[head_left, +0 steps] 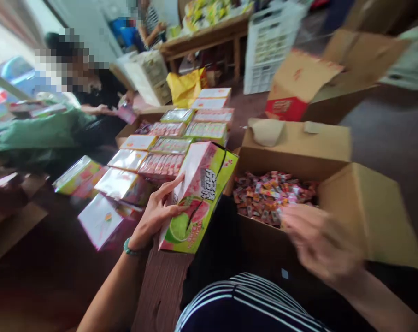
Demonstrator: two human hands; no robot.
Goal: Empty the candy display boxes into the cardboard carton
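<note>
My left hand (158, 210) grips a pink and green printed carton (198, 198) by its left side, holding it tilted beside my lap. My right hand (315, 240) hovers over the near edge of an open cardboard box (367, 207) filled with several small wrapped candies (271, 193). That hand is smeared by motion, so its fingers do not show clearly. Left of the carton lie rows of filled, clear-topped candy boxes (167, 147).
Another person (91, 92) in dark clothes sits at the far left handling a small packet. A second open cardboard box (319, 78), a white crate (267, 46), a yellow bag (184, 87) and a wooden table (209, 37) stand behind. A further person sits by the back wall.
</note>
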